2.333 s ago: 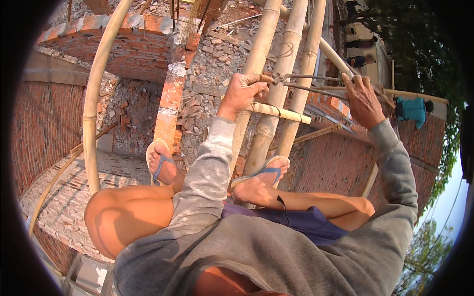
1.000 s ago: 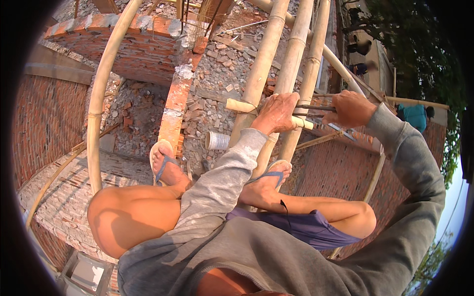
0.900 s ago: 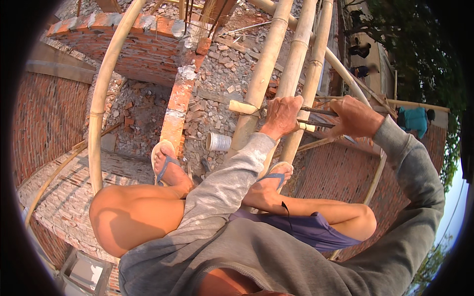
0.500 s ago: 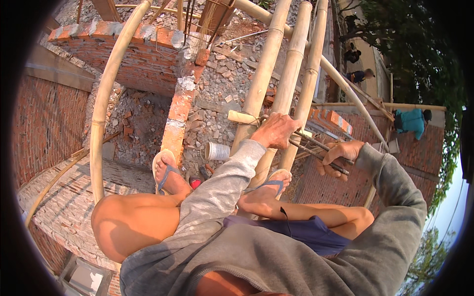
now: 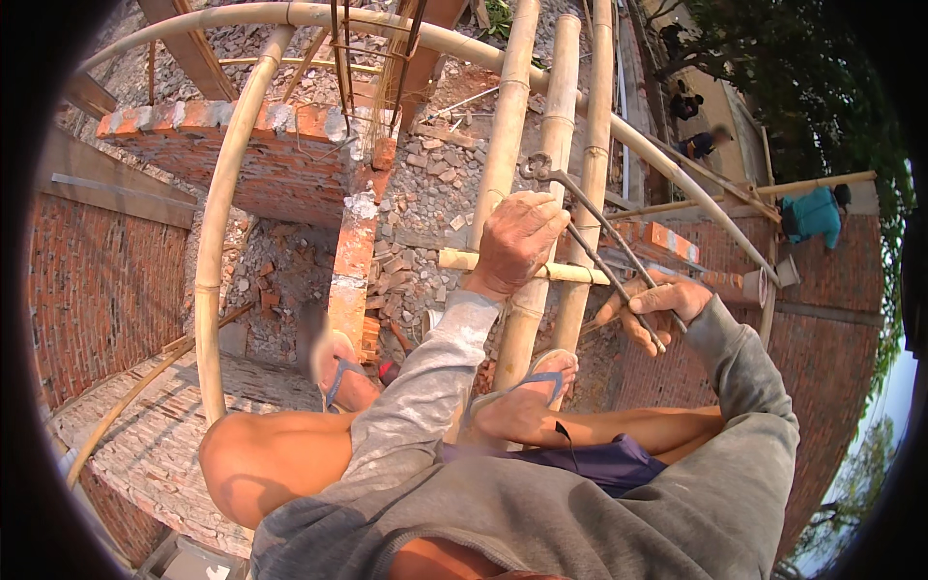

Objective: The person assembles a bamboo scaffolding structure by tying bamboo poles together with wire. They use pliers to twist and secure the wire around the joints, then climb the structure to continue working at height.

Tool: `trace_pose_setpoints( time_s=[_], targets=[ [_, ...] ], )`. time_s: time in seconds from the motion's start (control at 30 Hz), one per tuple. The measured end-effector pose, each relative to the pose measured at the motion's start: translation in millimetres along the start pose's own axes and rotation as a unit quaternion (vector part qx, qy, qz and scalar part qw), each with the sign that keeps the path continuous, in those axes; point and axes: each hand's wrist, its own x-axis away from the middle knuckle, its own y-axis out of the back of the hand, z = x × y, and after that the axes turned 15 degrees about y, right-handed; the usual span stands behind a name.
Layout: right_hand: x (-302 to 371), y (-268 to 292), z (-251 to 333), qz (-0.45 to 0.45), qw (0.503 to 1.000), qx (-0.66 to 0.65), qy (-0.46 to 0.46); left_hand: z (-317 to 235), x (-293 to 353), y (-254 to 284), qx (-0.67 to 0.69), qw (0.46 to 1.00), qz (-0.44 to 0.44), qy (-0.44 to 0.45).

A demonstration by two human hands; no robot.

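Observation:
Long-handled metal pincers (image 5: 607, 224) point away from me, with their jaws beyond my left hand and above the bamboo poles. My right hand (image 5: 659, 307) is closed round the ends of their two handles, which stand slightly apart. My left hand (image 5: 522, 242) is closed with fingers curled, just over a short bamboo crosspiece (image 5: 582, 274); whatever its fingers hold is hidden. This crosspiece lies across three long bamboo poles (image 5: 557, 121) that run away from me. My sandalled feet are at the near part of the poles and at a brick wall top.
A curved bamboo pole (image 5: 209, 261) rises on the left. Below are a broken brick wall (image 5: 350, 251), rubble (image 5: 440, 164) and upright steel bars (image 5: 343, 58). A person in a teal shirt (image 5: 812, 217) is far right, by a bucket (image 5: 761, 284); others are farther back.
The pincers have swung up and away from the crosspiece, and their jaws now show. My left hand has moved slightly away from me and left. The whole view has shifted a little.

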Motion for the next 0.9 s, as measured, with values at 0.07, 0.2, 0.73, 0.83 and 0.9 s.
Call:
trace_pose_setpoints(
  time_s=[0.07,0.2,0.73,0.83,0.9],
  targets=[
    [-6,-1,1,-0.039,0.997,0.041,0.045,8,4,1,-0.012,1.000,0.007,0.006],
    [-17,9,14,-0.056,0.993,0.098,0.018,22,15,3,-0.058,0.990,0.119,0.056],
    [-170,142,-137,-0.212,0.589,0.769,0.132,59,-32,146,0.278,0.841,-0.068,0.459],
    [-172,134,-140,-0.212,0.580,0.769,0.162,60,-19,114,0.351,0.794,-0.074,0.491],
    [-160,128,-122,-0.191,0.612,0.758,0.119,58,-12,89,0.406,0.751,-0.064,0.517]
  ],
)
